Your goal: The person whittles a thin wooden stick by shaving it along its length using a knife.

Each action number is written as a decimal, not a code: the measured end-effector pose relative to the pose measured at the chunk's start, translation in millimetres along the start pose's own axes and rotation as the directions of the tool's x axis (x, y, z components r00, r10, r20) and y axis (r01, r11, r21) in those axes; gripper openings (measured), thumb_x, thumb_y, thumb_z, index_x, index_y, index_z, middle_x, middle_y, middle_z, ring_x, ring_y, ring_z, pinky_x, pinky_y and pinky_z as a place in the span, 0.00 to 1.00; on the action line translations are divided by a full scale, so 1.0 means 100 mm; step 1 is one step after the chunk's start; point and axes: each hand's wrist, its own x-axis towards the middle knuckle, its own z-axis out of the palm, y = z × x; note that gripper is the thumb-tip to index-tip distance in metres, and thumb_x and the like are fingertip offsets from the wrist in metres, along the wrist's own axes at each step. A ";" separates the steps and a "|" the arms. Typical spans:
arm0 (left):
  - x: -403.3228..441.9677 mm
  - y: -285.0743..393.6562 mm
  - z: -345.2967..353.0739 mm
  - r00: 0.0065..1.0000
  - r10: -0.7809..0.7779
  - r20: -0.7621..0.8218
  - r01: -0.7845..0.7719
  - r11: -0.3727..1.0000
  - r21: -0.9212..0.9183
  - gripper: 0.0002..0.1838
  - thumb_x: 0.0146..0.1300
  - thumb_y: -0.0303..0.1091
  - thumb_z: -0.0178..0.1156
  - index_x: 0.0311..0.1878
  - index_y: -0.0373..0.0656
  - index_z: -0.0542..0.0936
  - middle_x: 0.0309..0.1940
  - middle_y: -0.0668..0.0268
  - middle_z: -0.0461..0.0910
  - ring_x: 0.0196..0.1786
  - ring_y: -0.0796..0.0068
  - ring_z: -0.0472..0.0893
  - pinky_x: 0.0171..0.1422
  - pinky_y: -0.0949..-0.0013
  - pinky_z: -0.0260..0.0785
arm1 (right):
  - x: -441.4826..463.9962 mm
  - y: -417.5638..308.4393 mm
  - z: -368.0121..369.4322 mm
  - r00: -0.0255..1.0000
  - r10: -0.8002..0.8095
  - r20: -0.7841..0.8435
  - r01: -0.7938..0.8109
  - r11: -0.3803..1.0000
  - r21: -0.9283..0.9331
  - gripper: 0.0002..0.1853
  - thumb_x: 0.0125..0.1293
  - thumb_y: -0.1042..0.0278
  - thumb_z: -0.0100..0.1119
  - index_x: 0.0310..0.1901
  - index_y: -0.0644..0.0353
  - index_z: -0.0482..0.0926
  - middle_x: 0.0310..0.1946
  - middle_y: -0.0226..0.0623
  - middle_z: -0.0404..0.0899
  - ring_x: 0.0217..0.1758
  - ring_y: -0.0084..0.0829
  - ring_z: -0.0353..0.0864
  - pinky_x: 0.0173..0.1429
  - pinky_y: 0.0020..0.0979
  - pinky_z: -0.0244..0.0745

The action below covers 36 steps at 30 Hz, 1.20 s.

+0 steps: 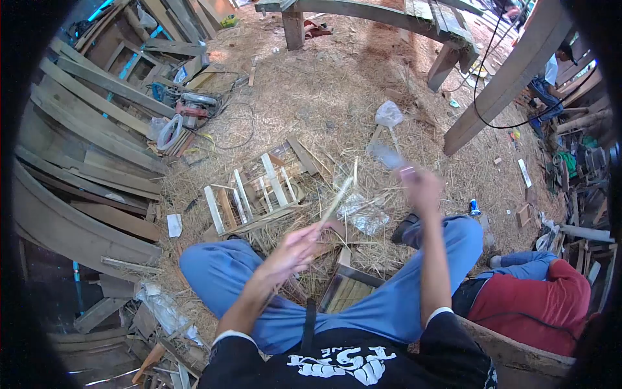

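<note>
My left hand [297,251] is closed around the lower end of a pale thin strip [338,200], perhaps bamboo or wood, which slants up and away from me. My right hand [422,189] is raised to the right of the strip and smeared by motion. It grips a knife [387,157] with a broad grey blade and a reddish handle; the blade is blurred and apart from the strip. Below the strip lies crumpled clear plastic [366,215]. Several pale slats [273,180] lie beyond my left knee. Between my legs is a wooden frame [345,257] with slats inside.
Straw and shavings cover the ground [311,91]. Stacked boards [97,149] and a power saw [194,107] with cables are at left. A bench [363,10], slanted post [505,78] and blue can [474,207] stand ahead. A person in red [534,301] is close at right; another person [549,87] is farther off.
</note>
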 end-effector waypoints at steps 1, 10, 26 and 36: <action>-0.15 0.00 -0.19 1.000 0.022 -0.012 -0.023 0.998 -0.053 0.24 0.79 0.41 0.46 0.73 0.45 0.65 0.17 0.81 0.53 0.16 0.90 0.52 0.17 0.83 0.43 | 0.09 0.12 -0.21 0.927 0.370 -0.069 -0.371 0.929 -0.005 0.14 0.62 0.54 0.69 0.31 0.57 0.83 0.17 0.37 0.76 0.18 0.34 0.75 0.26 0.34 0.70; 0.19 -0.06 -0.08 0.994 0.110 -0.025 -0.112 0.955 -0.275 0.18 0.79 0.38 0.42 0.66 0.44 0.67 0.18 0.75 0.57 0.17 0.88 0.54 0.17 0.81 0.44 | -0.11 -0.64 0.14 0.969 0.013 0.246 0.009 0.996 -0.090 0.19 0.64 0.45 0.64 0.33 0.55 0.83 0.16 0.41 0.76 0.18 0.40 0.79 0.25 0.37 0.69; 0.74 0.14 0.04 0.985 0.159 -0.060 -0.160 0.987 -0.007 0.14 0.78 0.43 0.46 0.58 0.46 0.68 0.25 0.73 0.65 0.19 0.89 0.54 0.22 0.81 0.46 | 0.10 -1.03 0.32 0.747 0.039 0.663 -0.512 0.671 0.537 0.17 0.68 0.52 0.63 0.38 0.61 0.83 0.20 0.19 0.67 0.25 0.14 0.62 0.28 0.24 0.57; 0.82 -0.06 0.07 0.990 0.132 -0.056 -0.131 0.991 0.011 0.19 0.77 0.45 0.48 0.64 0.48 0.66 0.24 0.73 0.66 0.20 0.88 0.57 0.23 0.80 0.49 | -0.04 -0.94 0.53 0.663 0.146 0.735 -0.678 0.534 0.505 0.16 0.65 0.53 0.68 0.39 0.60 0.84 0.18 0.16 0.69 0.22 0.11 0.61 0.25 0.22 0.53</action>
